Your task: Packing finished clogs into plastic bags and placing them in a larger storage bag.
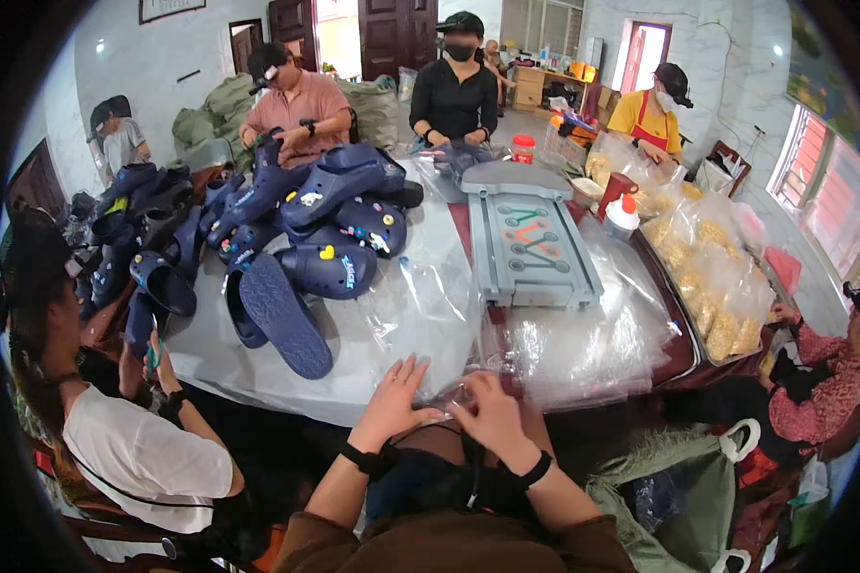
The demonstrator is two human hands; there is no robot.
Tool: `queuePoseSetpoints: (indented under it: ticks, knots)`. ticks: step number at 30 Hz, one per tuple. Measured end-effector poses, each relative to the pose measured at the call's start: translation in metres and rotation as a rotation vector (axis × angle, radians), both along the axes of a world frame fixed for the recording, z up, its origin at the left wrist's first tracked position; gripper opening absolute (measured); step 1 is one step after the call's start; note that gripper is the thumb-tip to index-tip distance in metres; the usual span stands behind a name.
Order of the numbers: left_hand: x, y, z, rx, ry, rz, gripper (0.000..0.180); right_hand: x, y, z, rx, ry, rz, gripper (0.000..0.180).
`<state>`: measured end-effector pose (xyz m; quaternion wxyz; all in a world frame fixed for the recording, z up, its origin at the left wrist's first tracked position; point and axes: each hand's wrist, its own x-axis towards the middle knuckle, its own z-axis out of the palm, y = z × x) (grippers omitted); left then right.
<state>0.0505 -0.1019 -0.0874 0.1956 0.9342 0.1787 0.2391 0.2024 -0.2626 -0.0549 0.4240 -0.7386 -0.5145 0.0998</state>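
Note:
A clear plastic bag (425,320) lies flat on the table's near side, its near edge at my hands. My left hand (394,401) rests on that edge with its fingers stretched out and thumb toward the right. My right hand (492,413) has its fingers bent and pinched on the bag's near edge. Beyond my left hand is a heap of navy clogs with colourful charms; a sole-up clog (287,315) lies closest. Right of the bag, a stack of clear plastic bags (583,358) lies near the table edge.
A grey folding plastic stool (528,239) stands on the table, with a white bottle (622,218) beside it. At right, a tray (707,315) holds bags of yellowish pieces. A green sack (669,497) sits low right. Several people work around the table; one at left holds scissors (153,355).

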Motion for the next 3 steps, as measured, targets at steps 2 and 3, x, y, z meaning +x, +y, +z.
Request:
queuePoseSetpoints:
  ticks: [2,3]
  knots:
    - [0.007,-0.006,-0.013,0.068,0.073,0.034,0.09,0.022,-0.009,-0.017,0.003,-0.128,-0.149,0.048]
    - [0.009,-0.011,-0.018,0.053,0.077,0.025,0.09,0.033,-0.012,-0.019,-0.037,-0.129,-0.202,0.053]
